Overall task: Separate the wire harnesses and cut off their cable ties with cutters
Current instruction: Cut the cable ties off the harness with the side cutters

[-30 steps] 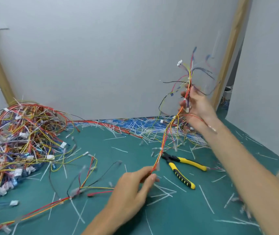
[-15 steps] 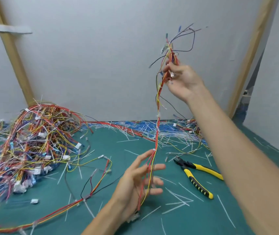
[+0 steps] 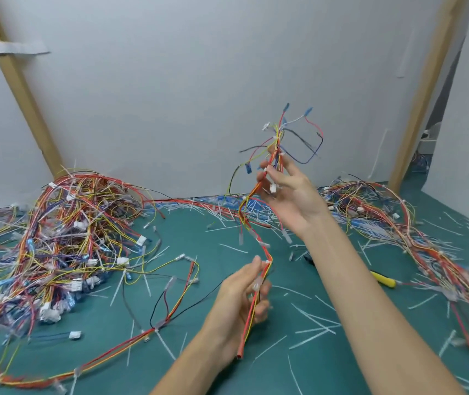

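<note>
- Your right hand (image 3: pixel 290 195) is raised above the tabletop (image 3: pixel 199 246), palm turned toward you. Thumb and fingertips pinch the wire harness (image 3: pixel 259 243) near its upper end.
- Your left hand (image 3: pixel 241 297) sits lower and nearer to you, fingers curled round the lower stretch of the same harness. The two hands are well apart.
- The harness (red, orange and yellow wires) runs in a slack bend between the hands, off the tabletop. Branch wires with blue terminals fan out above the right hand, and a red end hangs below the left hand.
- Cutters (image 3: pixel 383 279): only a yellow handle shows, lying on the tabletop just right of your right forearm, which hides the rest.
- A large tangled pile (image 3: pixel 65 238) lies on the left and a second pile (image 3: pixel 398 223) on the right.
- One long harness (image 3: pixel 107 352) lies apart at front left.
- White tie offcuts (image 3: pixel 313 317) are scattered across the tabletop.
</note>
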### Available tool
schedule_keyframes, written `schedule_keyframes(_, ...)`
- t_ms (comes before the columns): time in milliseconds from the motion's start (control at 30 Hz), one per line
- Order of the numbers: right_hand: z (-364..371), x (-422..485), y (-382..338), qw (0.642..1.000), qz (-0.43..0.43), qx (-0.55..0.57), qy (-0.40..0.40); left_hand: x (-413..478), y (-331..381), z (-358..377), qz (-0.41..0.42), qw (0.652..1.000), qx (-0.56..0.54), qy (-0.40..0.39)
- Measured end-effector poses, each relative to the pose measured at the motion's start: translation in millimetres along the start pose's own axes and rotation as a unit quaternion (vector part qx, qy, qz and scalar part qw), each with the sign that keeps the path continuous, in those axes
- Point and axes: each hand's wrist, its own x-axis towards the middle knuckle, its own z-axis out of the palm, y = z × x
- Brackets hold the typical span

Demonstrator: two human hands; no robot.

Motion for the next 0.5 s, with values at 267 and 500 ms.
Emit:
schedule_keyframes(267,-11,-15,2,0.964,0.012,-0.266,-0.013,-2,-5,1,0.030,0.991,0.117,-0.062)
schedule_keyframes(500,-17,-14,5,0.947,-0.029,-0.320,-0.027,-12,-12,7,0.141,0.914,0.375,-0.066)
